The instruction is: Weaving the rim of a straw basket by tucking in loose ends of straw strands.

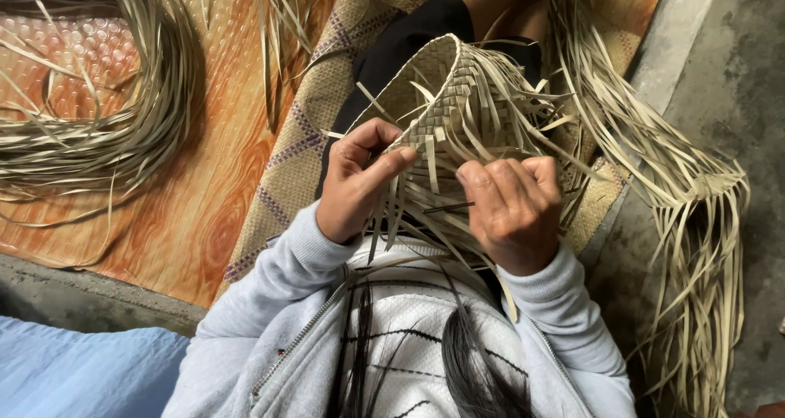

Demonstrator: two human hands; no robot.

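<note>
On the floor: a sheet with orange wood-grain print [204, 214] lies over grey concrete [736, 83], which shows bare at the right and bottom left.
Mat: a woven straw mat [302, 148] with thin purple lines lies on the sheet, under the person's lap.
Loose strips: one curved bundle of pale flat strips [139, 116] rests at the left; another long bundle [695, 222] hangs over the concrete at the right.
Woven piece: a half-made basket [446, 91] of flat pale strips, checker weave, stands on the lap between both hands, with free ends that stick out.
Left hand [356, 181]: thumb and fingers pinch a strip at the woven edge.
Right hand [515, 201]: fingers curl closed around several loose strips.
Sleeves: soft light grey fabric [564, 312].
</note>
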